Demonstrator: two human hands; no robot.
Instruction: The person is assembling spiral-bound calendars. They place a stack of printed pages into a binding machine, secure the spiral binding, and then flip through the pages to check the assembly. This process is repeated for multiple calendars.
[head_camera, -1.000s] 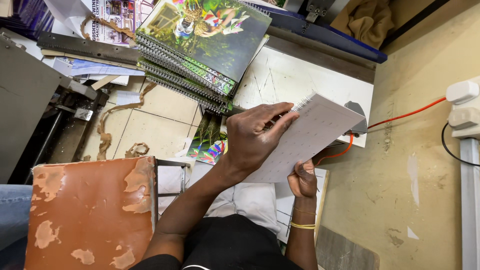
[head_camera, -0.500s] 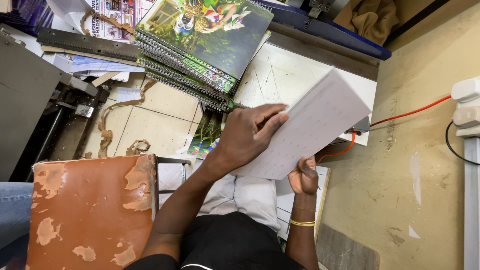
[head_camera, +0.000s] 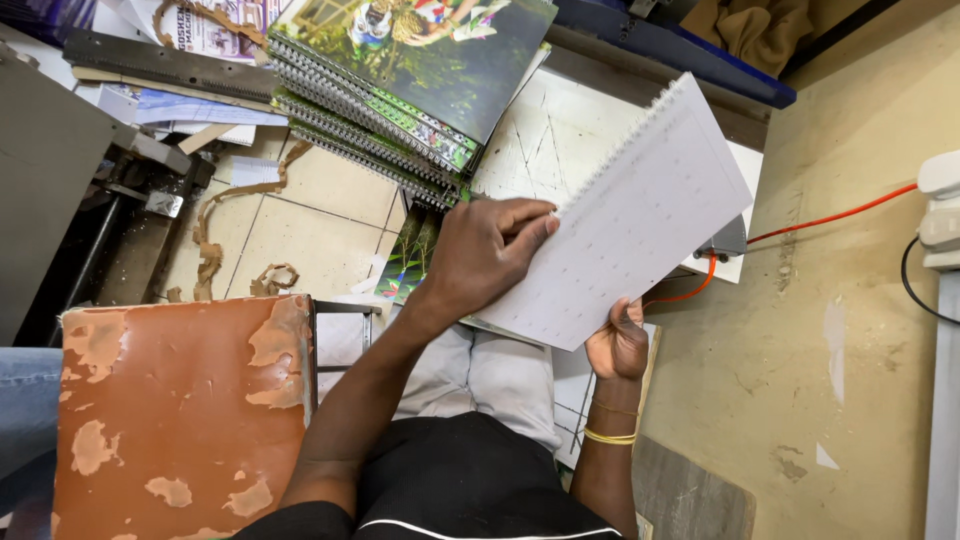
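Head view: I see both hands on a white spiral-bound pad (head_camera: 640, 220).
Left hand (head_camera: 485, 255) grips its top edge, right hand (head_camera: 618, 342) grasps underneath; notebook stack (head_camera: 400, 90) nearby.

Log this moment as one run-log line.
left hand: on white spiral-bound pad | right hand: grips pad's lower edge | spiral notebook stack: on floor, beyond

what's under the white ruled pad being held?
Under the white ruled pad: right hand supports its lower edge, left hand rests on top. A green-covered notebook pokes out beneath; the rest of it is covered.
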